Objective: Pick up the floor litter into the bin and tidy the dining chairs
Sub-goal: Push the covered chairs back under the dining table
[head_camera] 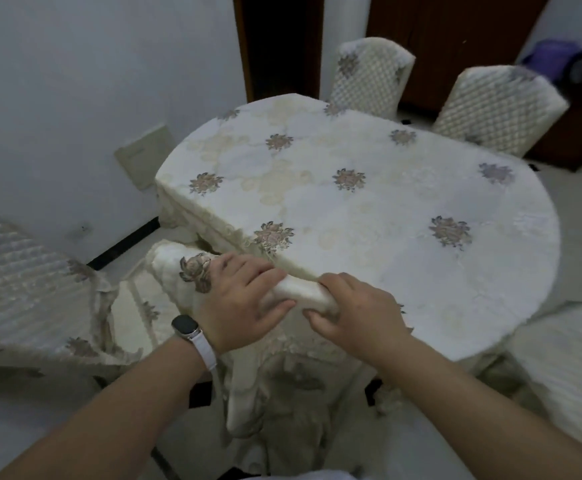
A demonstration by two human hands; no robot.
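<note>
A dining chair in a cream floral cover stands right in front of me, its backrest top [175,268] against the table's near edge. My left hand [244,299], with a watch on the wrist, grips the top rail of that backrest. Beside it, my right hand [355,313] grips the same rail, fingers curled under it. The oval table [369,202] wears a cream cloth with flower motifs. No litter or bin is in view.
Another covered chair [29,289] stands at the left, pulled away from the table. Two covered chairs [369,74] [497,109] stand at the far side and one [566,368] at the right. White wall to the left, dark wooden doors behind.
</note>
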